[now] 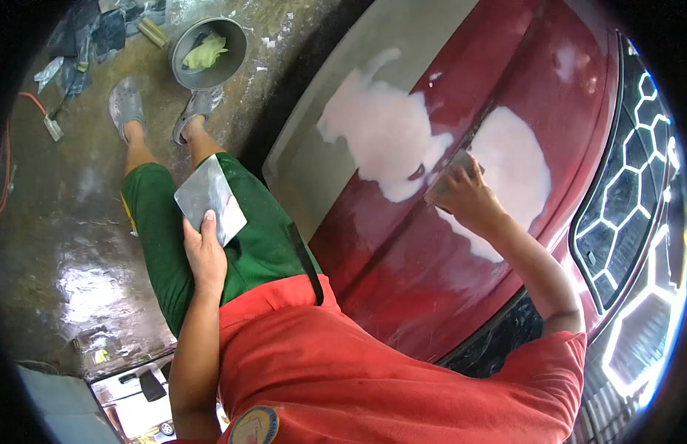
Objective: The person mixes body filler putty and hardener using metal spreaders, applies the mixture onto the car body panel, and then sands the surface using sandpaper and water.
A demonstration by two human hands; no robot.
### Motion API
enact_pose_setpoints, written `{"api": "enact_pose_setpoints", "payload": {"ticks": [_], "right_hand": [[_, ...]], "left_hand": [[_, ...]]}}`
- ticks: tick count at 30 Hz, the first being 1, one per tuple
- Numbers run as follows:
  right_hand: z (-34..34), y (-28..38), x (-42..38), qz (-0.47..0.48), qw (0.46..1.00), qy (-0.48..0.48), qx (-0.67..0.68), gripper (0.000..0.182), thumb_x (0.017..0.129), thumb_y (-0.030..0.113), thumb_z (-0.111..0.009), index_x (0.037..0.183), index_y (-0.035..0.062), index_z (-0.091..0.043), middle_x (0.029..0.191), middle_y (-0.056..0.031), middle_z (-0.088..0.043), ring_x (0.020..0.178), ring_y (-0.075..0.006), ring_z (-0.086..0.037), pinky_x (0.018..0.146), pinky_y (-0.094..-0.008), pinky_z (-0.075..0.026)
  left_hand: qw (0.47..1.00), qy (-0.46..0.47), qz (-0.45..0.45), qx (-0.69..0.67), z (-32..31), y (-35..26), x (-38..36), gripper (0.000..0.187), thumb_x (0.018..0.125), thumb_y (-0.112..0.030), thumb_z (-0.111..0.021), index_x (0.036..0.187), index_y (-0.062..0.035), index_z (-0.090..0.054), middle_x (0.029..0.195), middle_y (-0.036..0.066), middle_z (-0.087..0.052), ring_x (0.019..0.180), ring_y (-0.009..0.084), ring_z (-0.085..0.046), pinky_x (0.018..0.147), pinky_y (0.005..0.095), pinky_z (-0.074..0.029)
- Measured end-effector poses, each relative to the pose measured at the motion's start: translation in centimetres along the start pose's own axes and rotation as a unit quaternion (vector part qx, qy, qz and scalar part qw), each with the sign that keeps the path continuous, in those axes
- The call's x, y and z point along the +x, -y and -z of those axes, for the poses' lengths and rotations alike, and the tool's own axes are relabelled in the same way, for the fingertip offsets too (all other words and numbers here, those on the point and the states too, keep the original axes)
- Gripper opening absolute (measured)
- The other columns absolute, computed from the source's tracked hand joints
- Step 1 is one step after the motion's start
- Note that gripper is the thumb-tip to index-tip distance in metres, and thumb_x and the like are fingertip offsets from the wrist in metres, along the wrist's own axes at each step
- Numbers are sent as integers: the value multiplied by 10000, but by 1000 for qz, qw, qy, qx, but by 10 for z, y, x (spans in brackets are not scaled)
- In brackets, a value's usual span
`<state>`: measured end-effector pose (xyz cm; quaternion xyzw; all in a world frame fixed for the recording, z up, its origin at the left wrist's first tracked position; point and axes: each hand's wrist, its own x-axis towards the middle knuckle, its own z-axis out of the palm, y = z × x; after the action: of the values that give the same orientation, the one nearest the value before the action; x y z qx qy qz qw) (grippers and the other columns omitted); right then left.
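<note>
My left hand [204,251] grips a flat grey sheet [207,191] by its near edge, thumb on top. The sheet is held in front of my green trousers, and its surface has a dull shine. On the dark red car panel [388,274], my right hand [468,194] presses down with fingers wrapped over a flat sanding block [460,159], mostly hidden under them. The block lies along a crease between two pale filler patches, one to the left [380,126] and a rounder one to the right [515,166]. Smooth, blurred edges surround both patches.
A metal bowl [240,65] with a yellow-green cloth [205,53] stands on the wet, stained floor near my feet. Scraps of paper [85,41] lie beyond it. An orange cord [34,102] runs at the far left. Car glass [621,200] reflecting hexagonal lights borders the panel.
</note>
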<state>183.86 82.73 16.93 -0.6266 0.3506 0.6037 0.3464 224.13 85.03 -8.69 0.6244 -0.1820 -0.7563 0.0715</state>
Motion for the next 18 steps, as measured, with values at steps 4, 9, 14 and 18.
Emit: {"api": "enact_pose_setpoints", "payload": {"ticks": [4, 9, 14, 18], "right_hand": [[-9, 10, 11, 16, 999, 41, 20, 252, 914, 330, -603, 1144, 332, -706, 1236, -67, -593, 1233, -293, -513, 1120, -636, -286], [-19, 8, 14, 11, 997, 70, 15, 300, 919, 293, -603, 1200, 365, -679, 1213, -67, -596, 1244, -292, -526, 1127, -655, -269], [-25, 8, 20, 2, 995, 94, 28, 300, 922, 277, -567, 1173, 368, -704, 1262, -66, -591, 1255, -309, -500, 1113, -663, -283], [-25, 10, 25, -6, 992, 123, 36, 302, 917, 272, -577, 1176, 365, -702, 1264, -66, -589, 1256, -310, -499, 1110, -669, -277]], "left_hand": [[1000, -20, -8, -17, 7, -5, 6, 414, 1035, -199, -521, 1338, 74, -454, 1229, 151, -594, 1093, 211, -565, 986, 336, -422], [999, -24, 5, -34, 11, 0, 10, 398, 1034, -203, -532, 1328, 57, -466, 1220, 133, -596, 1079, 191, -563, 972, 327, -429], [999, -24, 5, -35, 12, -1, 13, 378, 1034, -202, -536, 1307, 53, -478, 1209, 126, -601, 1065, 183, -565, 966, 325, -431], [999, -21, 2, -25, 13, 0, 13, 374, 1033, -205, -536, 1299, 53, -482, 1208, 126, -602, 1061, 185, -567, 962, 327, -434]]}}
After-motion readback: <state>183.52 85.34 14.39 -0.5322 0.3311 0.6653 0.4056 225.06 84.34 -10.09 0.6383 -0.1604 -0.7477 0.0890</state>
